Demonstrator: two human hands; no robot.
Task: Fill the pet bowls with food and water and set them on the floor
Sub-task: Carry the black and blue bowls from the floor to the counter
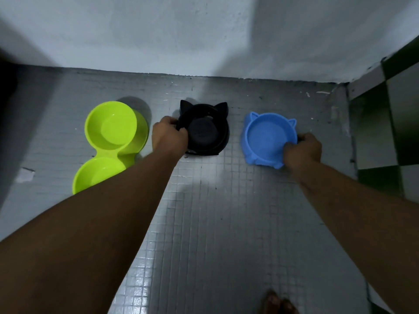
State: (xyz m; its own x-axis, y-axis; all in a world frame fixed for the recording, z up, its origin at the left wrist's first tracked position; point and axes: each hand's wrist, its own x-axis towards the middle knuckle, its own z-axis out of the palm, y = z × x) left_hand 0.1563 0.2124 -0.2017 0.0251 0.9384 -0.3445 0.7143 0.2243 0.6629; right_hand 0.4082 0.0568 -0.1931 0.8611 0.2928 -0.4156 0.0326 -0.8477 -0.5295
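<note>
Three pet bowls stand in a row near the wall on the grey tiled floor. At the left is a lime-green double bowl, its two wells showing no food or water. In the middle is a black bowl with cat ears; my left hand grips its left rim. To the right is a blue bowl with cat ears, nothing visible inside; my right hand grips its near right rim. Both bowls look tilted slightly toward me.
A pale wall rises right behind the bowls. A green-and-white checked tiled surface borders the floor on the right. A scrap of paper lies at the left. A bare foot shows at the bottom edge.
</note>
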